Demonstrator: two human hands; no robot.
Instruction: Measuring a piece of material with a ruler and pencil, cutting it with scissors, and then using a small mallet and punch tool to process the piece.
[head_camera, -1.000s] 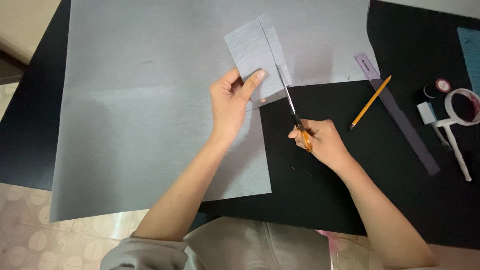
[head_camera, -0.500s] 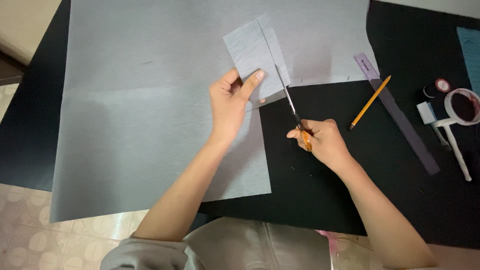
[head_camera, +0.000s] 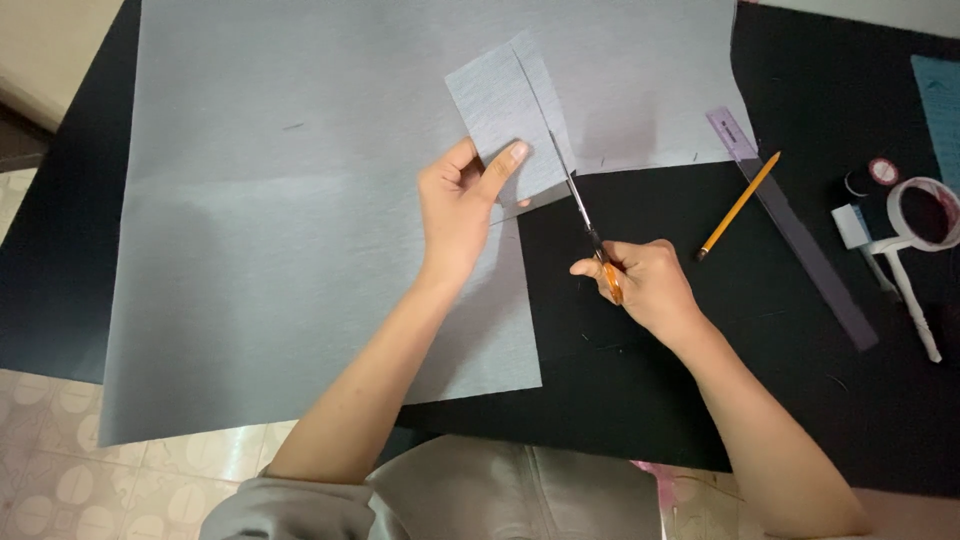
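Your left hand (head_camera: 462, 212) pinches the grey flap (head_camera: 505, 125); your right hand (head_camera: 640, 285) grips the scissors (head_camera: 580, 215), blades pointing to 11 o'clock. The cut looks roughly half run, with the upper stretch left.

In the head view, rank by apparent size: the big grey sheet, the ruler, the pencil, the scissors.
1. grey sheet
2. ruler
3. scissors, in the right hand, partly hidden
4. pencil
Scissors against pencil is close; unsure.
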